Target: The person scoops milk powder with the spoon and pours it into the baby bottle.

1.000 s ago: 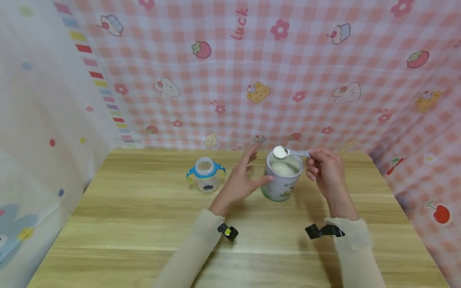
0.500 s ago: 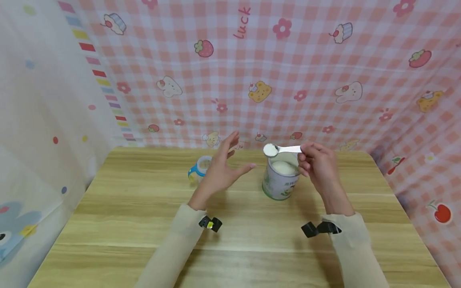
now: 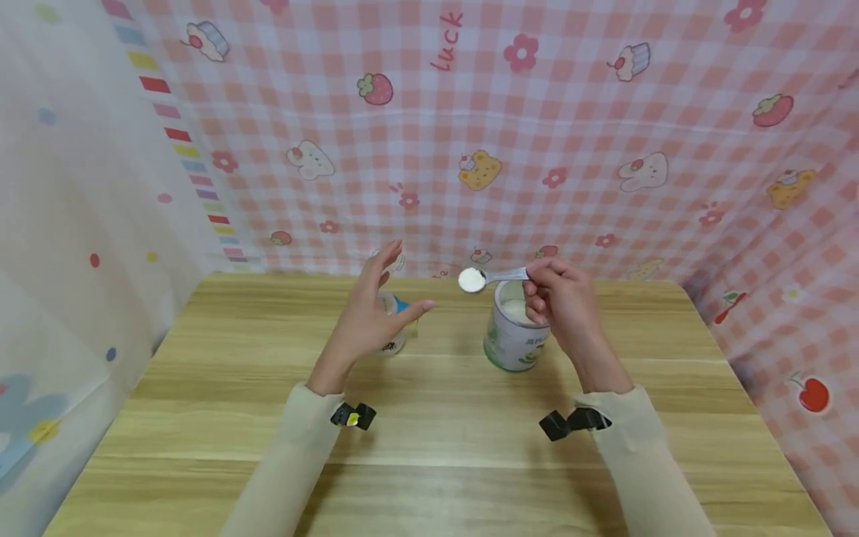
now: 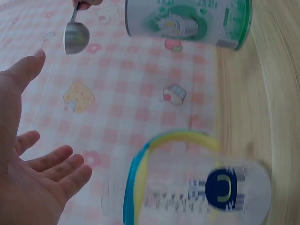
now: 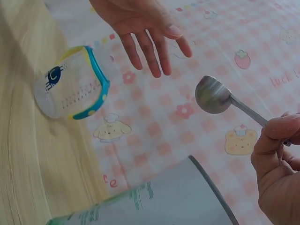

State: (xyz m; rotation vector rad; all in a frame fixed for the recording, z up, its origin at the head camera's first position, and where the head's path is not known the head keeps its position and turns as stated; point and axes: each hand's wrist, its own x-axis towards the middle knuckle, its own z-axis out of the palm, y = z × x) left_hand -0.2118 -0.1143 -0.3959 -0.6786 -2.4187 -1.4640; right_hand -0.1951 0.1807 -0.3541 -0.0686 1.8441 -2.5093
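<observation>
My right hand (image 3: 567, 306) pinches the handle of a metal measuring spoon (image 5: 213, 96), its round bowl heaped with white powder. The spoon is held level, up and to the left of the open powder can (image 3: 513, 347), which is white and green with white powder inside. Fingers spread and thumb out, my left hand (image 3: 365, 317) holds nothing. It hovers in front of a clear baby bottle (image 4: 187, 192) with blue and yellow handles, hiding much of it in the head view. The bottle stands uncapped and upright on the table; both wrist views show a gap between hand and bottle.
Both things stand towards the back of the wooden table (image 3: 429, 447). Behind it hangs a pink checked cloth (image 3: 429, 149), and a pale cloth (image 3: 87, 186) hangs on the left. Black straps (image 3: 576, 424) with small devices sit at the cuffs.
My left hand has moved left from beside the can to in front of the bottle. My right hand has carried the filled measuring spoon left from above the can.
</observation>
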